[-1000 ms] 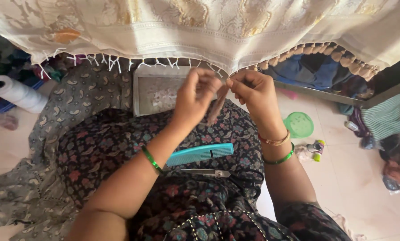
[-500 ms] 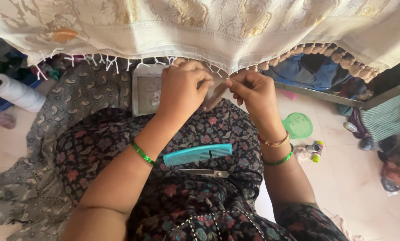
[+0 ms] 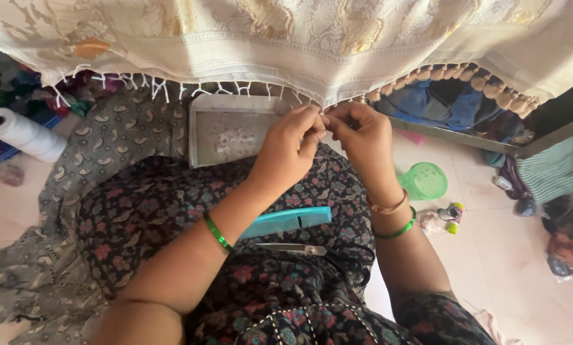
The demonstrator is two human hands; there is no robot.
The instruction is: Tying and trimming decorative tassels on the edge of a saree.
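At the fringe of the cream cloth [image 3: 312,38], left hand [image 3: 290,150] and right hand [image 3: 363,137] meet, fingertips pinched shut on one white fringe strand [image 3: 325,110]. Just beyond, far-left: grey tray [image 3: 200,134]. On the lap, near: teal comb [image 3: 290,220], then black-handled scissors [image 3: 325,252]. Floor right: green cup [image 3: 425,181]. Far left: white thread roll [image 3: 21,134].

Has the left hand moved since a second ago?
Yes. The left hand has moved up to the cream cloth's fringe, now overlapping the grey tray; its fingertips now meet the right hand at the fringed edge.
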